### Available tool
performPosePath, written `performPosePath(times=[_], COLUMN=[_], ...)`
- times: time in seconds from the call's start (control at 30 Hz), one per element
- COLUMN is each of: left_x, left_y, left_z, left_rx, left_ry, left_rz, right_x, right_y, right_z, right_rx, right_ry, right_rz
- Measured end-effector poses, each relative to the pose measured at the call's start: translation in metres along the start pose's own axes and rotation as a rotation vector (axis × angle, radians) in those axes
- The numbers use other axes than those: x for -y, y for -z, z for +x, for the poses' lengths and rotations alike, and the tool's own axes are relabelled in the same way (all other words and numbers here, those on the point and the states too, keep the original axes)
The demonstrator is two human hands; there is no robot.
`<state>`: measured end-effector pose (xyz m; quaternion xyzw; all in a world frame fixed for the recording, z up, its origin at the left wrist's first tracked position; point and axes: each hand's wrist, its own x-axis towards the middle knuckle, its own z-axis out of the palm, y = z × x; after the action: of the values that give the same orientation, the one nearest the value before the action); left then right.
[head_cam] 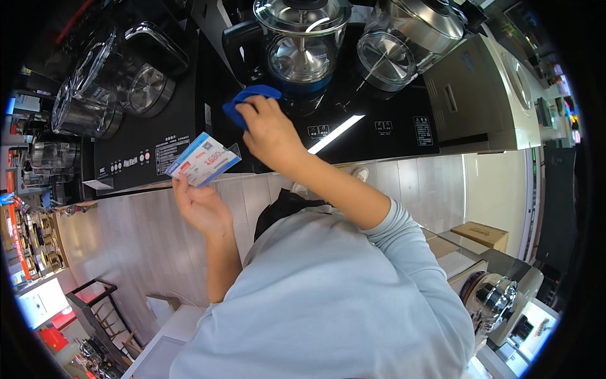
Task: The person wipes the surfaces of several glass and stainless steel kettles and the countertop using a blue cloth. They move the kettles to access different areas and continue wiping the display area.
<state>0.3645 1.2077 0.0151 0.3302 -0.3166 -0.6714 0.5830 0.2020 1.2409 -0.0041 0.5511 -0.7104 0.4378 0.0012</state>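
My right hand [270, 132] grips a bunched blue cloth [251, 97] over the glossy black appliance top [341, 128]. Just beyond the cloth stands a glass kettle [303, 52] with a black handle and a steel disc inside. My left hand [201, 203] pinches the lower edge of a price card [203, 161] with blue borders and red print. That card is tilted in front of the black top's near edge, and a clear plastic holder shows at its right corner. Printed control icons [319, 130] lie to the right of my right hand.
A second glass kettle [388, 59] with a steel lid stands at the right. More glass kettles [147, 90] are on the black panel [128, 151] at the left. A beige appliance [473, 94] borders the top on the right. Behind me are a cardboard box [480, 235] and a metal rack [97, 296].
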Motion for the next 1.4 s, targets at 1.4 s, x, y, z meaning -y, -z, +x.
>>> performPosePath(times=[1.4], left_x=[-0.022], left_y=[-0.053], left_z=[-0.037], left_rx=[0.949], left_ry=[-0.311], left_rz=[0.106], right_x=[-0.086], right_y=[0.226], right_z=[-0.142], right_rx=[-0.913], right_ry=[-0.715], right_rz=[-0.333])
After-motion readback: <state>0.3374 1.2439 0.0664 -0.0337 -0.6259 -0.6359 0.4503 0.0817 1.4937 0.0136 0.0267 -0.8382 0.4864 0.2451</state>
